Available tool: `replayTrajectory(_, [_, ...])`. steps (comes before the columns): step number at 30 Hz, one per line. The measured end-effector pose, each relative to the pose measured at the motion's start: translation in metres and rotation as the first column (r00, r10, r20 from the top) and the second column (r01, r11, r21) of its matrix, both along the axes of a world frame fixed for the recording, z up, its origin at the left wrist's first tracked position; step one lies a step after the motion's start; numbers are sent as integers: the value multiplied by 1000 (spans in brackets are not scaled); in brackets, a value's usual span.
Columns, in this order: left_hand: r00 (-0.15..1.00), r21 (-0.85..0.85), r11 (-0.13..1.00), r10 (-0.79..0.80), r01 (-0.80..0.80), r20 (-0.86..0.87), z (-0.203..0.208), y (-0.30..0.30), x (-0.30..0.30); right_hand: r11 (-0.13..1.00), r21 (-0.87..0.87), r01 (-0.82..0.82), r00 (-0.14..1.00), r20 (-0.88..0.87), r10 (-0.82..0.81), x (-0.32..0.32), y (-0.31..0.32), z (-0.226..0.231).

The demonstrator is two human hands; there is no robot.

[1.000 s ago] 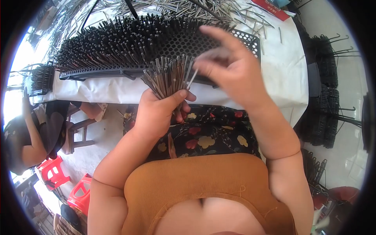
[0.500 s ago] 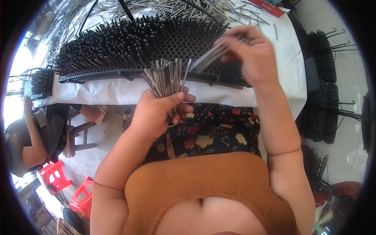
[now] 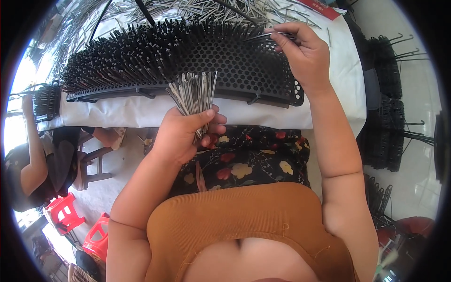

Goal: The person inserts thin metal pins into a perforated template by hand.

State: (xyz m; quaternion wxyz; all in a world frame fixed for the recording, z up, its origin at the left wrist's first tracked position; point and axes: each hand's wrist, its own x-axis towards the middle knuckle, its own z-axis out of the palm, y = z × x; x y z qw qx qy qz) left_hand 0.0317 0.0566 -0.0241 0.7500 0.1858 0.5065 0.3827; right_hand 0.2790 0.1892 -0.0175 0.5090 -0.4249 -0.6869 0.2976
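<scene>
My left hand (image 3: 183,131) is wrapped round the lower part of a fanned bundle of thin grey metal rods (image 3: 193,96), just in front of a black perforated rack (image 3: 235,63). Slim dark rods stand thickly in the rack's left side and along its back edge; bare holes show across its middle and right. Over the rack's right back part, my right hand (image 3: 307,58) pinches a few thin metal rods (image 3: 263,37) between thumb and fingers. Those rods point left, lying nearly level. Whether their tips touch the rack, I cannot tell.
Loose metal rods (image 3: 188,10) are heaped behind the rack on the white-covered table (image 3: 117,113). A red box (image 3: 317,8) lies at the back right. Dark racks with hooks (image 3: 390,103) stand to the right. Another person (image 3: 37,160) sits at the left, near red stools (image 3: 66,211).
My right hand has gone from the bundle's side up and back over the rack, its rods swinging toward level. A rod leaning apart at the bundle's right now sits closer in.
</scene>
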Motion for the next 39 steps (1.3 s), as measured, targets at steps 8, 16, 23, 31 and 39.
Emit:
replayTrajectory(8, [999, 18, 1000, -6, 6, -33, -2, -2, -1, 831, 478, -285, 863, 506, 5, -22, 16, 36])
replayTrajectory(16, [999, 21, 1000, -19, 20, -50, -3, -1, -2, 905, 342, -254, 841, 540, 32, -21, 27, 39])
replayTrajectory(23, [998, 39, 999, -15, 18, -68, -3, 1, -3, 971, 192, -144, 888, 459, 41, -12, 18, 43])
replayTrajectory(31, [998, 74, 997, -2, 7, -60, -2, -2, -2, 929, 340, -145, 928, 372, 9, -20, -10, 21])
replayTrajectory(39, [998, 188, 981, -44, 52, -44, 14, -8, 3, 746, -469, -474, 880, -272, 388, -65, -61, 25])
